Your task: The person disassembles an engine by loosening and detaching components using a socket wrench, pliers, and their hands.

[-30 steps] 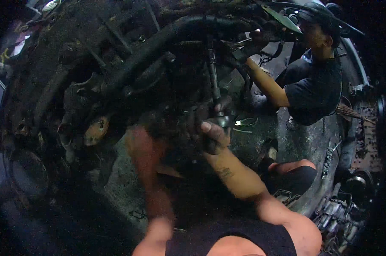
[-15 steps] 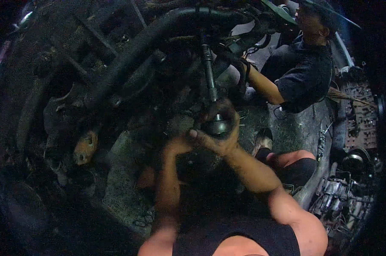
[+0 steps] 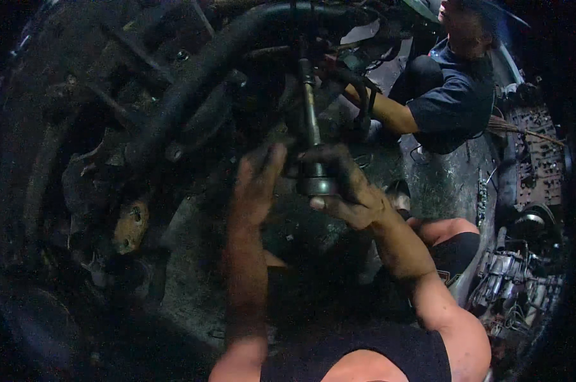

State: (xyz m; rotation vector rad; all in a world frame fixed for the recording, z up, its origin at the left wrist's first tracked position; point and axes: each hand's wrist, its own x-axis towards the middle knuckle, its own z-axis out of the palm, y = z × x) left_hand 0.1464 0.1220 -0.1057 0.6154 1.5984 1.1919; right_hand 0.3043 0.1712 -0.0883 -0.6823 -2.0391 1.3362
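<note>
My right hand (image 3: pixel 351 191) is wrapped round the thick round metal head (image 3: pixel 318 185) at the near end of a metal shaft (image 3: pixel 311 111). From there the shaft runs up and away into dark vehicle parts, where its far end is lost in shadow. To the left of the head, my left hand (image 3: pixel 256 181) is raised, apart from it and blurred. Its fingers look stretched out, with nothing visible in them.
A thick dark pipe (image 3: pixel 199 79) arches above, across the left and top. At the upper right, a co-worker (image 3: pixel 453 95) in a dark shirt reaches toward the same parts. An engine block (image 3: pixel 536 165) and loose metal parts (image 3: pixel 501 280) lie along the right. A rusty plate (image 3: pixel 132 226) shows at left.
My left hand has come away from beside my right hand, moving up and left. My right hand keeps hold of the shaft's round head, now shown more from the side.
</note>
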